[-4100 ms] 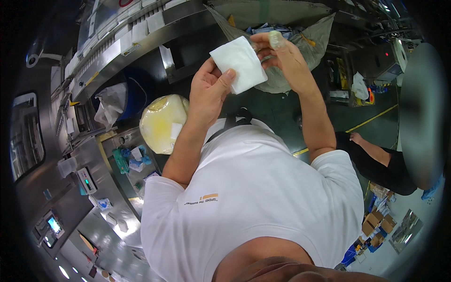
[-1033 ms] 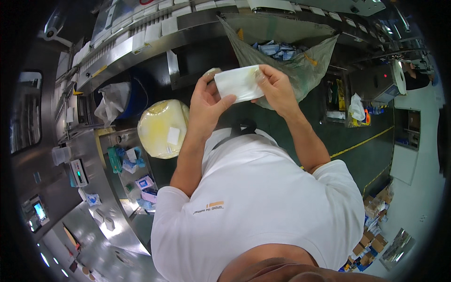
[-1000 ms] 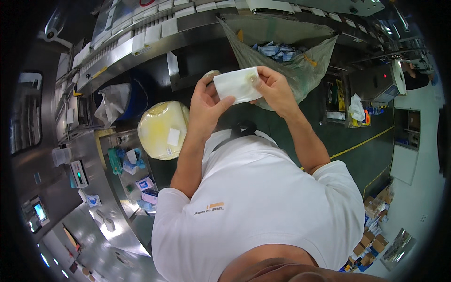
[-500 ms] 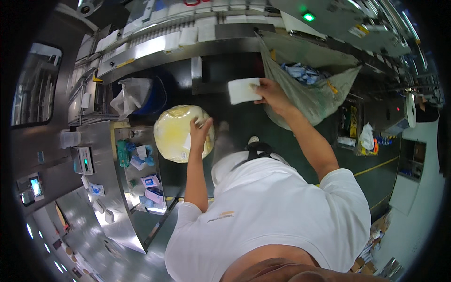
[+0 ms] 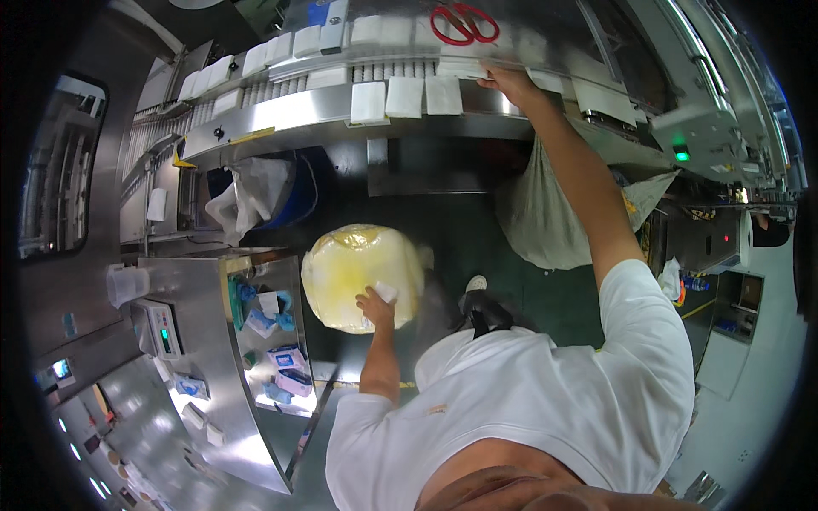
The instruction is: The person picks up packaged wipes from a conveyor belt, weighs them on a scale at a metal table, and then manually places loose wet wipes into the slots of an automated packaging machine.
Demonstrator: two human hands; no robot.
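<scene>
So our right hand (image 5: pixel 509 83) is stretched way up to the steel conveyor (image 5: pixel 341 106), fingers curled over a thin stack of white packets (image 5: pixel 463 68) at the belt's edge, looks like we're pinching it but the grip itself is partly hidden so can't say how tight. Our left hand (image 5: pixel 375 304) is down low, closed around a small white piece (image 5: pixel 386 292), pressed against the side of a big round yellow bag (image 5: pixel 362 274) that sits on the dark green floor (image 5: pixel 443 230) below the belt. Just left of the right hand three flat white pads (image 5: pixel 406 98) lie in a row on the conveyor's front ledge, and more of them trail off further left along the belt. Right above that hand a pair of red scissors (image 5: pixel 464 23) rests on the machine top. Below the right forearm a grey sack (image 5: pixel 554 213) hangs from the frame, touching the arm's underside as far as we can tell. Left of the left hand there's a steel side table (image 5: pixel 204 341) with blue and white packets (image 5: pixel 285 375) scattered on it and a small scale (image 5: pixel 158 328) with a lit display. Further up from that, a white plastic liner (image 5: pixel 251 192) spills out of a blue bin. Green indicator light (image 5: pixel 682 155) off to the right of the right arm.
</scene>
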